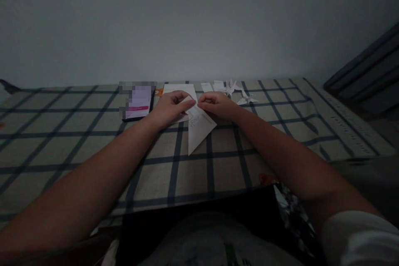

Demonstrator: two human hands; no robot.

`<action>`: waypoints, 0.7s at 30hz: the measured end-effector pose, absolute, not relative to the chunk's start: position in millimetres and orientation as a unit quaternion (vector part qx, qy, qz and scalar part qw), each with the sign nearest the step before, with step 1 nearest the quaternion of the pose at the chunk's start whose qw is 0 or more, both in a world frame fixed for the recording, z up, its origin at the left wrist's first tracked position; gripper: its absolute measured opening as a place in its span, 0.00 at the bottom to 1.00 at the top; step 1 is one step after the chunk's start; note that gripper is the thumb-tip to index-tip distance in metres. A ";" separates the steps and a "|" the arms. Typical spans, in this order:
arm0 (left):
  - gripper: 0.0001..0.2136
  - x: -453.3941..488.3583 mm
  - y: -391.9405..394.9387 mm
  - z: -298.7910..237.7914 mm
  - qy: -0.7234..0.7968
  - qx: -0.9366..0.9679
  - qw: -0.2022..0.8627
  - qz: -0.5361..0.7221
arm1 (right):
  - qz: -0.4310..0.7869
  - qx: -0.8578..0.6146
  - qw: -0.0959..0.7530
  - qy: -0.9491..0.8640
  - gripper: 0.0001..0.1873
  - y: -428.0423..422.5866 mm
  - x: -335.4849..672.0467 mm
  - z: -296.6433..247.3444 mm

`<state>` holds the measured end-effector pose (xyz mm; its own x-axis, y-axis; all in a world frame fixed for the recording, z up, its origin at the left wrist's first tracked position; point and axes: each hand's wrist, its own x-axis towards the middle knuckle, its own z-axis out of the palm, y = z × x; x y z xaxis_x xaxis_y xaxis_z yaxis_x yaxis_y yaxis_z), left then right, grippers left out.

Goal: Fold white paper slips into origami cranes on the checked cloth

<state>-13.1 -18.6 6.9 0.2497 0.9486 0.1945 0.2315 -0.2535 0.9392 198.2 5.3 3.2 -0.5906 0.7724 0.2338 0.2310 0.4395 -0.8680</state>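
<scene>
A folded sheet of white paper (200, 128) with faint printed lines hangs between my hands, its pointed corner toward me. My left hand (172, 107) pinches its upper edge between thumb and fingers. Close beside it, fingertips almost meeting, my right hand (217, 104) is closed on the same edge. Behind my left hand lies a stack of white paper (177, 87), partly covered by the hand. Folded paper cranes (231, 87) rest on the cloth just beyond my right hand.
A tablet or phone (139, 102) with a lit, partly blurred screen lies left of my hands. The checked tablecloth (77, 145) covers the table, which meets a plain wall (199, 20). A dark slatted object (368, 62) stands at the right.
</scene>
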 end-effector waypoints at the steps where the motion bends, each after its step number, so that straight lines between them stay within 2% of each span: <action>1: 0.14 -13.1 -18.9 6.5 0.441 0.672 0.421 0.419 | 0.435 -0.317 0.321 -0.780 0.11 5.4 198.0 2.5; 6: 0.14 -12.5 -19.3 5.0 0.436 0.684 0.419 0.409 | 0.453 -0.313 0.308 -0.776 0.12 6.2 199.0 1.0; 13: 0.15 -13.6 -14.3 0.7 0.417 0.655 0.445 0.447 | 0.392 -0.309 0.299 -0.813 0.14 6.0 199.4 3.8; 21: 0.08 -10.1 -15.1 4.6 0.415 0.622 0.461 0.478 | 0.382 -0.311 0.287 -0.822 0.13 5.2 198.2 6.4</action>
<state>-10.1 -15.1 4.6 0.1991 0.9571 0.2106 0.0757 -0.2293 0.9704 198.2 5.2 6.4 -0.6419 0.7298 0.2355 0.2909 0.5159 -0.8058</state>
